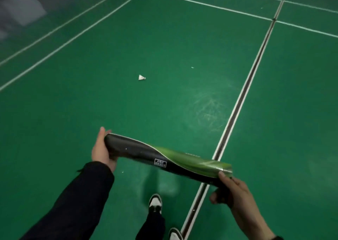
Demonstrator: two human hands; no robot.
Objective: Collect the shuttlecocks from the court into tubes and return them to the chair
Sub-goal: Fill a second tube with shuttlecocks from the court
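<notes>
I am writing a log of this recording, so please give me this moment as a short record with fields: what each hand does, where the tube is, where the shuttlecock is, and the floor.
left hand: left hand cups the black end of the tube
right hand: right hand grips the green end
tube: tube, black and green, held roughly level in front of the body
shuttlecock: one white shuttlecock lying on its side on the court, ahead of the person
floor: green court floor with white lines
feet: shoes visible below the tube
</notes>
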